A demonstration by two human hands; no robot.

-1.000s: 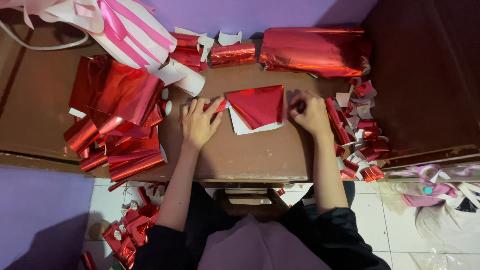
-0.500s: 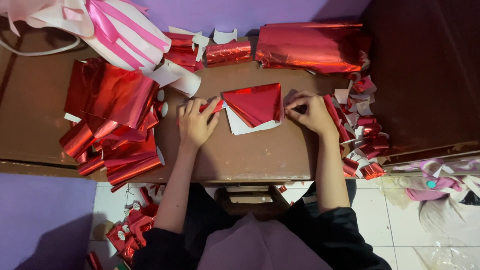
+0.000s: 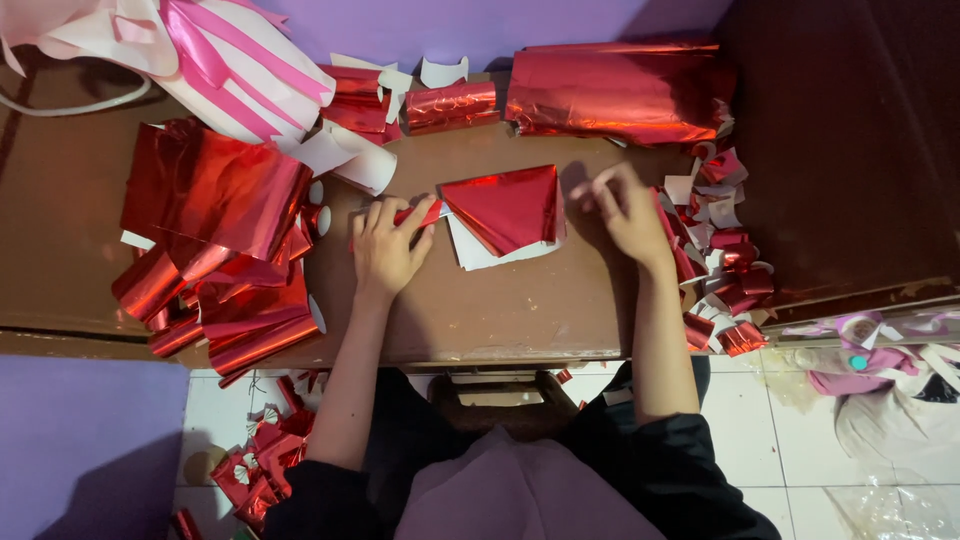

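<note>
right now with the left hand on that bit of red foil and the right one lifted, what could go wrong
The left hand pins only one end of the folded red foil piece, and the right hand is off it, so the fold may spring open. The foil scraps crowd the table edge on the right and a forearm sweep could knock them onto the floor. The rolled foil sheets overhang the left edge and might slide off.

light: moderate, warm, from above
glare: hot streaks on foil sheets [image 3: 215,195] and foil roll [image 3: 615,90]
shadow: soft, beside right hand [image 3: 625,205]
blur: right hand fingers smeared
corners: dim
</note>
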